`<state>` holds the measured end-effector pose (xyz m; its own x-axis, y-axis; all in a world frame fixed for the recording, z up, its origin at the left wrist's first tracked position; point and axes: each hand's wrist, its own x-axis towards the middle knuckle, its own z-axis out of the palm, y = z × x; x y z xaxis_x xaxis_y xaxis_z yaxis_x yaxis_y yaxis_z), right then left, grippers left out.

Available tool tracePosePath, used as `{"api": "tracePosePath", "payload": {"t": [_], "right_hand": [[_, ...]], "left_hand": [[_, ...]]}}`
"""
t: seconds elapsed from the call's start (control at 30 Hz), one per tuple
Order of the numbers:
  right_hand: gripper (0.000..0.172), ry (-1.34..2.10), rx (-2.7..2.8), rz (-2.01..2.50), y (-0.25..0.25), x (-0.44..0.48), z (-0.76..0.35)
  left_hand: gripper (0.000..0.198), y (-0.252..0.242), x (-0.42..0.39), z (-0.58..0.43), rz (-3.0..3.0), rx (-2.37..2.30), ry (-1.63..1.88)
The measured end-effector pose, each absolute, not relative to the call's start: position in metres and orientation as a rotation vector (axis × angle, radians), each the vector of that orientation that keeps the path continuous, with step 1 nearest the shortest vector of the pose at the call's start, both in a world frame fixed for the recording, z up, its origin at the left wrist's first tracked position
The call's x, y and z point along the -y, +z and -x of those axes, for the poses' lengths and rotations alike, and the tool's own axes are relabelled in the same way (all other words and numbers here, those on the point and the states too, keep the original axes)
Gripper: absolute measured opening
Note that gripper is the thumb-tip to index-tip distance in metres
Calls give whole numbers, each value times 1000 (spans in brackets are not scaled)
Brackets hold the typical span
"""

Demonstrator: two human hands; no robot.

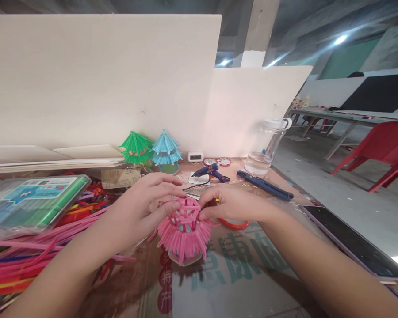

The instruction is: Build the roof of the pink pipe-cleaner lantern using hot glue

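A small pink pipe-cleaner pavilion (pixel 185 238) stands on the cardboard in front of me. It has a flared, fringed lower roof and an open six-sided frame on top. My left hand (pixel 149 201) curves around the left of the frame, its thumb and fingertips against the upper edge. From the right, my right hand (pixel 223 203) pinches the frame's side between thumb and fingers; whether a smaller piece is in that pinch is hidden. Behind stand a green pipe-cleaner pavilion (pixel 135 148) and a light-blue one (pixel 166 150).
A blue hot glue gun (pixel 210 172) and dark blue pliers (pixel 265 184) lie beyond my hands. A water bottle (pixel 263 148) stands back right, a phone (pixel 351 238) lies right. Pipe cleaners (pixel 53 247) and a marker case (pixel 33 203) fill the left. White boards (pixel 102 79) rise behind.
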<state>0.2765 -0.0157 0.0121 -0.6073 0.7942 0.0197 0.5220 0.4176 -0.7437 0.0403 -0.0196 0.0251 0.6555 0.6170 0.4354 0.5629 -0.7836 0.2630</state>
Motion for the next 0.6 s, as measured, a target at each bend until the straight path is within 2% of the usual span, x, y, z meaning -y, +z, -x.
{"api": "tracePosePath", "payload": {"t": [0.37, 0.5, 0.6], "right_hand": [[14, 936, 2286, 1122, 10, 16, -280], [19, 896, 2303, 1187, 11, 10, -290], [22, 826, 2235, 1265, 13, 5, -300]], "left_hand": [[29, 35, 16, -38, -2657, -1121, 964], [34, 42, 14, -30, -2623, -1192, 865], [34, 45, 13, -24, -2608, -1394, 565]]}}
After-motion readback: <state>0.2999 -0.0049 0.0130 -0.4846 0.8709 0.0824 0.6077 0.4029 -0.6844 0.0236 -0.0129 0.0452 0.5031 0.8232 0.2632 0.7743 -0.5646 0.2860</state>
